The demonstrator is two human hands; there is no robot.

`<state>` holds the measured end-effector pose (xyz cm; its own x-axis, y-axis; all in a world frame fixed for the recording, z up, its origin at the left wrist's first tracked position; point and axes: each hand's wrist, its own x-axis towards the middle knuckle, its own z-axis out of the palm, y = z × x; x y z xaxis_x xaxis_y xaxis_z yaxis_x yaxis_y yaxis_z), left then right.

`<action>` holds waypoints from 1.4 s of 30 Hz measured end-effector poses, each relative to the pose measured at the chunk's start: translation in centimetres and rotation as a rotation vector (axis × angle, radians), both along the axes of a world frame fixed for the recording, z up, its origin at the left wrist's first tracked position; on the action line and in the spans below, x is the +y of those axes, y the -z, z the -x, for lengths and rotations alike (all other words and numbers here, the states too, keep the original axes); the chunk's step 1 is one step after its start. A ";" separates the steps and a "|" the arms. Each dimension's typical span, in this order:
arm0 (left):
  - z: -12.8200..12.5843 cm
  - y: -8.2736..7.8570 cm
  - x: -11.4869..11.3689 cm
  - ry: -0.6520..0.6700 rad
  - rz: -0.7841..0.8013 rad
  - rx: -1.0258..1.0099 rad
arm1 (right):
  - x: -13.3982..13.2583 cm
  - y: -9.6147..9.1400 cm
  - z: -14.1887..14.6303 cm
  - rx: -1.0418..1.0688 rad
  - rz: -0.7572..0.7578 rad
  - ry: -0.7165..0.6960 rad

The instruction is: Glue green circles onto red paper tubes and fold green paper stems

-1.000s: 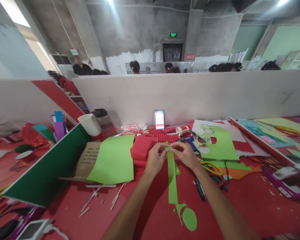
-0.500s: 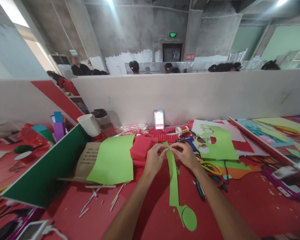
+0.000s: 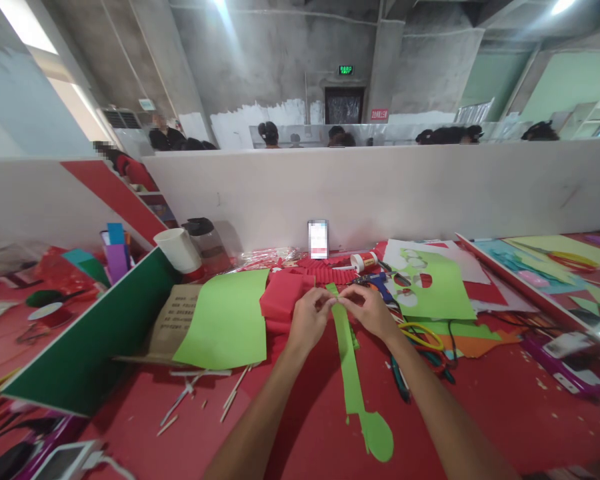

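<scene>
A long strip of light green paper hangs down from my fingertips toward the near part of the red table. My left hand pinches its upper end from the left, thumb and finger together. From the right, my right hand pinches the same end, its fingertips almost meeting the left ones. By the strip's lower end lies a green paper disc with a narrow scrap beside it. Just left of my left hand sits a red wrapped block.
A green sheet lies over cardboard on the left, near thin sticks. To the right are yellow-handled scissors, pliers, a blue glue gun and a cut-out green sheet. A phone leans against the partition.
The strip's lower end has swung slightly right and now reaches the disc's edge. Both hands stay in nearly the same place, still pinching the top.
</scene>
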<state>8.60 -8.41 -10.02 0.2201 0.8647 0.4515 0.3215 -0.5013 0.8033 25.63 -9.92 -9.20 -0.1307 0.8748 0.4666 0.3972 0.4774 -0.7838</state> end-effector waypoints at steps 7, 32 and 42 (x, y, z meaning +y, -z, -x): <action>0.0 0.2 0.1 0.005 -0.033 0.031 | 0.2 0.3 -0.1 0.050 0.015 -0.036; 0.0 -0.4 0.4 0.115 0.209 -0.213 | 0.2 0.3 -0.2 0.061 -0.036 -0.023; 0.0 -0.3 0.2 0.076 0.126 -0.142 | 0.4 0.4 -0.2 0.117 0.065 -0.064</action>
<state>8.58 -8.24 -9.67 0.2288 0.8995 0.3723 0.1653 -0.4127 0.8957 25.86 -9.49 -9.60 -0.1350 0.8951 0.4249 0.2719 0.4458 -0.8528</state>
